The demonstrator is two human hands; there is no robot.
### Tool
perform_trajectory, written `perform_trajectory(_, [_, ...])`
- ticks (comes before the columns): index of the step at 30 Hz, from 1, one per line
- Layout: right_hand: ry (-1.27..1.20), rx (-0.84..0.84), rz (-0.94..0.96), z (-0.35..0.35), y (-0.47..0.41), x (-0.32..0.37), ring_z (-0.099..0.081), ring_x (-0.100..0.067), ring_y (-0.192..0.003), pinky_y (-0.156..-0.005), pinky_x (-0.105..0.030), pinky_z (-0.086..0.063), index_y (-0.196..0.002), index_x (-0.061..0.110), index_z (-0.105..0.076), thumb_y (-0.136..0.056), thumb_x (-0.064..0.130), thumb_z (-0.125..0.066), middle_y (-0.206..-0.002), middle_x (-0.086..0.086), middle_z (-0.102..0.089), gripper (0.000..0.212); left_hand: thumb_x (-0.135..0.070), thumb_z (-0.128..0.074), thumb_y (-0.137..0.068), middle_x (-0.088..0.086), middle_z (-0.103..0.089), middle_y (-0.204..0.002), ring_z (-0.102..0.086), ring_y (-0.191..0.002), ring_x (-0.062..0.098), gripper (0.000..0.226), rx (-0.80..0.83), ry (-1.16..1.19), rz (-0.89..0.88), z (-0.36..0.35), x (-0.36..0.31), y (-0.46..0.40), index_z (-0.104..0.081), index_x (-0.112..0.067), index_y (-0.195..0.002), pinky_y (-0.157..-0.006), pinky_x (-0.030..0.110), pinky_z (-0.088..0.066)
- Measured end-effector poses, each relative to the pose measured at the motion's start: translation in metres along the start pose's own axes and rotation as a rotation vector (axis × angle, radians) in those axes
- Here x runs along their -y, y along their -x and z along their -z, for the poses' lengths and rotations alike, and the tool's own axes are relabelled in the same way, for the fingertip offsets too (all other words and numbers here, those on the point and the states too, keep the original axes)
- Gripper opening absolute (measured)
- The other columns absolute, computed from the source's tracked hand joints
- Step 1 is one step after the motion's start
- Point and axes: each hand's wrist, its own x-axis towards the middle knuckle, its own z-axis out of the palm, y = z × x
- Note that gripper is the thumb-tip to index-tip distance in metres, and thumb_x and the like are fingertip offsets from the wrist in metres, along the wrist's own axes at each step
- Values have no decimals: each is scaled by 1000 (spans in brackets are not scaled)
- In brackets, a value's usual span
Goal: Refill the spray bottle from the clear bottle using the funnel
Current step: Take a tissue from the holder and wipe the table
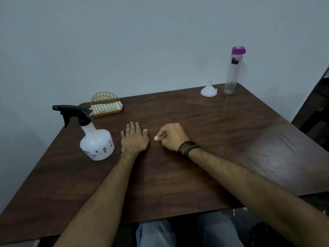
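Note:
A white spray bottle [97,143] with a black trigger head stands upright on the left of the brown table [231,139]. My left hand [134,138] lies flat on the table just right of it, fingers straight, not touching it. My right hand [171,137] rests on the table beside the left one, with its fingers curled into a fist. A small pale spot shows at its thumb tip; I cannot tell whether it is a nail or an object. The white funnel [209,89] sits upside down at the far right. The tall clear bottle [232,72] with a purple cap stands right of the funnel.
A gold wire napkin holder [106,104] with white napkins sits at the table's far left edge, behind the spray bottle. A plain wall runs behind the table. My knees show under the near edge. Dark floor drops away to the right.

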Motion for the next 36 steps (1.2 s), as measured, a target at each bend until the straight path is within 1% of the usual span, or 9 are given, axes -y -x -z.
perform_trajectory(4, [29, -125, -249, 50, -39, -57, -73, -15, -90, -93, -32, -58, -86, 22, -81, -83, 20, -77, -92, -1, -78, 5, -49, -13, -106, 11, 2, -169, 3, -156, 26, 68, -2, 7, -11, 1, -1, 1, -4, -10, -161, -124, 49, 2])
perform_trajectory(8, [30, -211, -361, 56, -64, -72, -72, -20, -98, -97, -26, -51, -86, 21, -80, -85, 20, -75, -98, -3, -78, 6, -48, -13, -105, 12, 2, -169, 4, -156, 27, 68, -19, 5, 14, -2, -5, -2, -4, -10, -161, -125, 50, 2])
perform_trajectory(13, [-36, -81, -136, -7, -68, 3, -72, -16, -94, -95, -27, -54, -90, 21, -81, -83, 28, -76, -93, 1, -79, 10, -43, -15, -106, 12, 0, -169, 2, -156, 27, 66, -38, 6, 15, -2, -4, -3, -5, -8, -161, -125, 51, 0])
perform_trajectory(16, [-73, 8, -15, -37, -70, 38, -73, -14, -90, -92, -30, -57, -86, 21, -81, -81, 22, -76, -91, 3, -78, 7, -36, -20, -105, 13, -2, -169, 1, -156, 26, 65, -52, 24, -17, -3, 1, 0, -5, -5, -160, -126, 50, -1])
perform_trajectory(19, [-94, 7, -63, -29, -89, 28, -73, -14, -91, -92, -30, -58, -85, 21, -81, -81, 26, -80, -91, 1, -78, 7, -36, -21, -105, 12, -4, -169, -1, -156, 25, 64, -59, 26, -4, -2, 1, 0, -7, -5, -160, -126, 49, -2])
perform_trajectory(22, [-45, -97, -204, -1, -112, -11, -72, -20, -98, -96, -30, -56, -86, 21, -81, -80, 31, -81, -98, -5, -78, 11, -38, -19, -105, 11, -2, -169, 0, -156, 24, 65, -59, 23, 29, -2, -3, 1, -6, -5, -160, -126, 49, -2])
perform_trajectory(27, [-19, -179, -333, 21, -141, -50, -69, -26, -105, -97, -32, -54, -83, 19, -79, -85, 26, -77, -106, -8, -75, 8, -39, -17, -105, 12, 0, -169, 2, -156, 25, 66, -42, 27, 47, -2, -7, 1, -5, -5, -160, -126, 48, 0])
perform_trajectory(30, [-22, -157, -285, 3, -145, -23, -68, -24, -106, -98, -32, -54, -87, 18, -80, -85, 30, -77, -106, -8, -75, 13, -39, -16, -105, 12, 1, -169, 3, -156, 25, 66, -37, 28, 46, -1, -8, -2, -4, -5, -160, -126, 48, 0])
perform_trajectory(36, [-41, 70, 2, -55, -129, 58, -72, -18, -94, -92, -31, -57, -85, 21, -80, -86, 28, -74, -93, 0, -78, 9, -39, -19, -105, 16, 0, -168, 1, -156, 27, 68, -59, 41, 2, -1, -3, -1, -1, -2, -160, -126, 48, -1])
